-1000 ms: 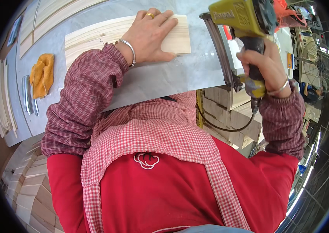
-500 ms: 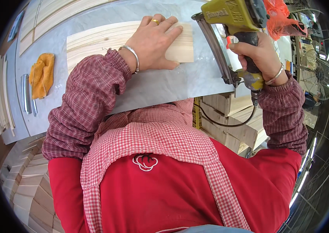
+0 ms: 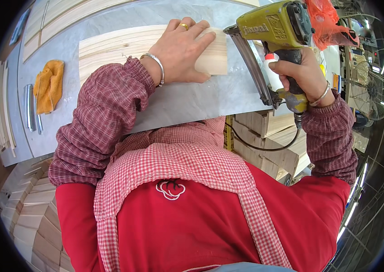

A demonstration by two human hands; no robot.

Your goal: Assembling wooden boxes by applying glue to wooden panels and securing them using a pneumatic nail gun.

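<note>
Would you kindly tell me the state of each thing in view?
Pale rectangular wooden board: flat on the grey table.
Bare left hand: spread, palm-down on the board.
Olive-green nail gun: held, black hose attached.
Bare right hand: closed round the gun's black handle.
Orange-yellow cloth: crumpled.
Red plastic bag: crumpled.

- board [image 3: 117,45] is lying on the table [image 3: 174,104], left hand [image 3: 178,52] resting on its right half
- nail gun [image 3: 269,25] is sitting right of the board, right hand [image 3: 307,75] wrapping its grip
- cloth [image 3: 49,86] is lying left of the board, metal strips [image 3: 29,109] hanging out on its left
- stacked wood [image 3: 273,156] is sitting lower right, more wood pieces [image 3: 37,217] piling up lower left
- fan's [image 3: 369,86] standing way off right
</note>
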